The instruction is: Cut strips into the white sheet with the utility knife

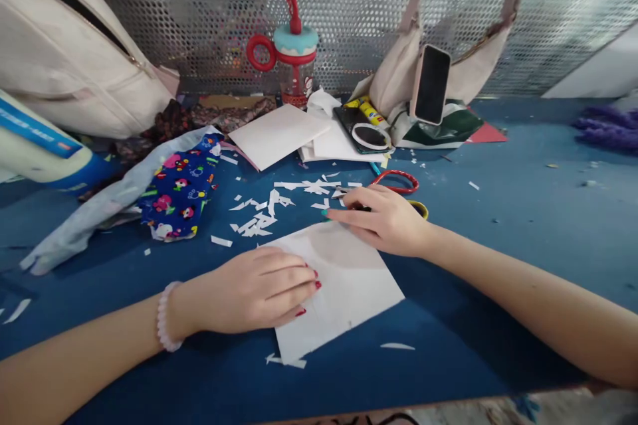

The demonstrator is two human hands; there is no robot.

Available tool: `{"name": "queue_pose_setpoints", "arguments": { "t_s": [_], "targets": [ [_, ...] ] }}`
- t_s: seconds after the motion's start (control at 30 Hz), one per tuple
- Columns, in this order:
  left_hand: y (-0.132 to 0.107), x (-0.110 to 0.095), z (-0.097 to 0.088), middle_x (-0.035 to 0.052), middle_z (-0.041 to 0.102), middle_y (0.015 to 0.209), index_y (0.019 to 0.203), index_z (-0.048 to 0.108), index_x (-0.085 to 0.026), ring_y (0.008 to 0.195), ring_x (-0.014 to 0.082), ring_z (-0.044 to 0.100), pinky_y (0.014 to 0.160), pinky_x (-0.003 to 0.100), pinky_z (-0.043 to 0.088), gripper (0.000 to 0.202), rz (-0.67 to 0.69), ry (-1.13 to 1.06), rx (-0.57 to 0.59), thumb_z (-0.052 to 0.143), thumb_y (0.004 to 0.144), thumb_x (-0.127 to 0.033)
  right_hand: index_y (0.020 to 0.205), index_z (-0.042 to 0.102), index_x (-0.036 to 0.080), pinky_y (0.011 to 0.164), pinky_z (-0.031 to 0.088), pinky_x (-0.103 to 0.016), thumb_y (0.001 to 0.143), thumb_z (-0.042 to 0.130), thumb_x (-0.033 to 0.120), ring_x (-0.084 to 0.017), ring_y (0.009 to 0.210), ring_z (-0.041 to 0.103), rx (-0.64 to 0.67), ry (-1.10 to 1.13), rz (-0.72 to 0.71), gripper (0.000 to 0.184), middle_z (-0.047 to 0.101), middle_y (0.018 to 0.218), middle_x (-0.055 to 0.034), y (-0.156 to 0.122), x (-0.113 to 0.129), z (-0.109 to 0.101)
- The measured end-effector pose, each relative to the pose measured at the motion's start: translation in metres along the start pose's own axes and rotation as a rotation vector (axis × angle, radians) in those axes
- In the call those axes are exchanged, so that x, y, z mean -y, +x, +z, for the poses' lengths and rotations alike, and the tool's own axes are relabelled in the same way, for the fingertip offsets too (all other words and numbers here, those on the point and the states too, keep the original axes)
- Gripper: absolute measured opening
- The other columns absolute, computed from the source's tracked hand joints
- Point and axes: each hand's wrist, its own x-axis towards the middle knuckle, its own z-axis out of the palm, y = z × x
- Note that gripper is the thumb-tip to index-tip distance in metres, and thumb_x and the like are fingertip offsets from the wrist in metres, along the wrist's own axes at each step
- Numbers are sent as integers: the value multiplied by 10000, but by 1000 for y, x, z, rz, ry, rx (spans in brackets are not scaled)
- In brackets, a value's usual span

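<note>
A white sheet of paper (343,292) lies on the blue table (523,212) in front of me. My left hand (254,289), with a bead bracelet at the wrist, rests flat on the sheet's left edge, fingers stretched out. My right hand (383,219) lies at the sheet's far corner with its fingers pressed together around a thin dark thing I cannot make out. Scissors (401,186) with a red and a yellow handle lie just behind that hand. Several white paper scraps (264,212) are scattered beyond the sheet.
At the back stand a red-lidded cup (294,56), a stack of white paper (279,133), a glue stick (371,113), a phone (431,83) leaning on a beige bag, and a patterned blue cloth (179,189). A perforated metal wall closes the rear.
</note>
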Motion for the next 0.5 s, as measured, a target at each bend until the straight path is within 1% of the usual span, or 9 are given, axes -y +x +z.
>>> {"name": "queue_pose_setpoints", "arguments": {
  "t_s": [0.07,0.17,0.23,0.33,0.4,0.43,0.47,0.5],
  "targets": [
    [0,1,-3,83,780,999,1043,673,-113,960,193,695,888,324,506,333,15,-21,-35,344,1085,-143,1149,686,201,680,481,-280,1004,417,134,-143,801,596,0,0,-3,312,622,891,-53,-2,1,-3],
    [1,2,-10,57,786,909,983,689,-128,847,171,702,809,320,528,407,2,-38,-61,294,1082,-107,1129,686,177,665,483,-285,978,440,103,-150,796,596,-1,35,6,298,625,885,-59,-6,2,-6],
    [1,2,-13,45,787,890,955,705,-129,817,159,700,754,319,521,406,-4,-39,-62,318,1074,-99,1133,687,160,671,488,-290,956,463,81,-151,781,598,18,54,0,296,625,877,-63,-8,3,-7],
    [-5,2,-16,22,785,890,958,735,-138,841,150,694,720,323,518,350,24,-41,-48,396,1039,-101,1095,699,148,660,479,-289,928,497,48,-141,719,568,31,65,8,281,631,870,-71,-10,4,-8],
    [-12,3,-16,2,770,843,953,749,-162,820,150,678,686,326,516,242,51,1,-17,513,988,-127,1089,704,164,652,469,-287,921,498,33,-138,703,561,30,62,20,297,641,874,-67,-10,6,-9],
    [-15,5,-16,-1,755,813,968,750,-166,794,155,665,672,329,507,188,37,41,-6,562,978,-164,1093,707,181,650,465,-292,925,512,45,-138,694,560,28,50,23,290,646,872,-58,-11,7,-10],
    [-18,8,-17,3,730,760,956,748,-161,731,160,645,640,337,487,169,17,73,-70,584,974,-197,1102,709,199,650,461,-299,930,536,68,-139,688,560,37,37,23,277,650,869,-47,-11,8,-11],
    [-19,11,-17,7,719,763,996,738,-157,721,170,636,656,346,481,190,-19,78,-51,580,991,-261,1104,712,218,649,455,-306,932,571,99,-141,679,556,41,24,23,253,649,853,-35,-11,9,-12]
  ]
}}
